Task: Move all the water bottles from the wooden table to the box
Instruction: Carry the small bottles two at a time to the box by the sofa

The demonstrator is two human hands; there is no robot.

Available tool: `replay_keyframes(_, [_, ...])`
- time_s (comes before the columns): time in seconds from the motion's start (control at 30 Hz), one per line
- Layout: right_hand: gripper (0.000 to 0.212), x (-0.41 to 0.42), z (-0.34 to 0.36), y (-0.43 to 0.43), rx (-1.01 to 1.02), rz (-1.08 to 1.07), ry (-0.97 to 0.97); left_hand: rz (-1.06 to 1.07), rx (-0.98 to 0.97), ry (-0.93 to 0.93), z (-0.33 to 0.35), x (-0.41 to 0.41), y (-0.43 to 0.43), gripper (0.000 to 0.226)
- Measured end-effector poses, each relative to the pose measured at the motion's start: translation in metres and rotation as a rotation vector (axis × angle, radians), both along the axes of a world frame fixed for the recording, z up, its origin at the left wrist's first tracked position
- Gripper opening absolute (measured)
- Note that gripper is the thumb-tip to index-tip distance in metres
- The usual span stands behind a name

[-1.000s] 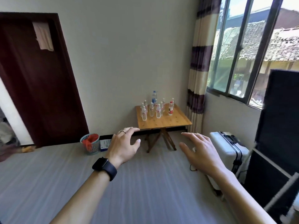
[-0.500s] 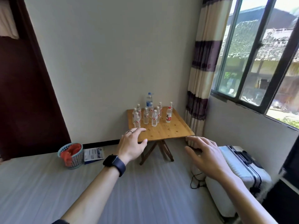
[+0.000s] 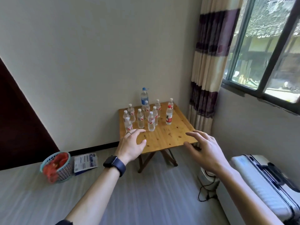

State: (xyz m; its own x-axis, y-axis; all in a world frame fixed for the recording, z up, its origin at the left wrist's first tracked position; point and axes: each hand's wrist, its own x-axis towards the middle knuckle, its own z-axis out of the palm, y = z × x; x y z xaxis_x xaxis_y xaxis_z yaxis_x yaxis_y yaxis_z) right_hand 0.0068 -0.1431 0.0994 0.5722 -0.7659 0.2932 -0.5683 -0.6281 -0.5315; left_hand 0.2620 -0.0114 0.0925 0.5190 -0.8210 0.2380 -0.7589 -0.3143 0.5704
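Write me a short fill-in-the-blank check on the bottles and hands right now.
The tallest bottle has a ____ cap.
The small bottles all stand ____ on the table.
The left hand and right hand hold ____.
The watch is on the ____ wrist.
Missing words: blue; upright; nothing; left.

A plain room in a home, sparsely furnished. A long cream-and-purple striped curtain [image 3: 209,62] hangs beside a dark-framed window [image 3: 259,88] that looks onto a tiled roof [image 3: 267,18]. There is a dark brown door [image 3: 19,119], and a white hard-shell suitcase [image 3: 263,184] lies on the grey floor [image 3: 146,200]. A blue plastic wastebasket [image 3: 65,173] and a small folding wooden table [image 3: 170,137] stand by the bare pale wall [image 3: 97,62].
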Motion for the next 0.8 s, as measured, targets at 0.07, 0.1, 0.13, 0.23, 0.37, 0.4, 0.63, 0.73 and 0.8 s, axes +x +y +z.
replay_keyframes(0.07, [0.048, 0.023, -0.004, -0.039, 0.016, 0.015, 0.005, 0.032, 0.004, 0.018, -0.009, 0.021, -0.031, 0.039])
replay_keyframes(0.1, [0.048, 0.034, -0.008, -0.056, 0.036, 0.019, 0.01, 0.041, 0.013, 0.028, -0.016, 0.031, -0.044, 0.039])
replay_keyframes(0.13, [0.048, 0.045, -0.012, -0.071, 0.058, 0.026, 0.021, 0.049, 0.028, 0.039, -0.023, 0.04, -0.055, 0.039])
replay_keyframes(0.23, [0.048, 0.081, -0.03, -0.112, 0.098, 0.062, 0.049, 0.079, 0.068, 0.096, -0.051, 0.07, -0.089, 0.04])
replay_keyframes(0.37, [0.043, 0.133, -0.062, -0.166, 0.161, 0.063, 0.055, 0.073, 0.097, 0.17, -0.091, 0.112, -0.142, 0.039])
replay_keyframes(0.4, [0.043, 0.144, -0.072, -0.177, 0.172, 0.062, 0.066, 0.067, 0.101, 0.19, -0.1, 0.122, -0.157, 0.038])
replay_keyframes(0.63, [0.041, 0.215, -0.125, -0.242, 0.322, 0.008, 0.119, 0.024, 0.196, 0.374, -0.15, 0.187, -0.257, 0.039])
replay_keyframes(0.73, [0.042, 0.236, -0.144, -0.272, 0.379, -0.03, 0.16, 0.026, 0.29, 0.419, -0.167, 0.211, -0.301, 0.041])
replay_keyframes(0.8, [0.042, 0.244, -0.156, -0.289, 0.411, -0.041, 0.177, 0.012, 0.324, 0.458, -0.178, 0.223, -0.326, 0.041])
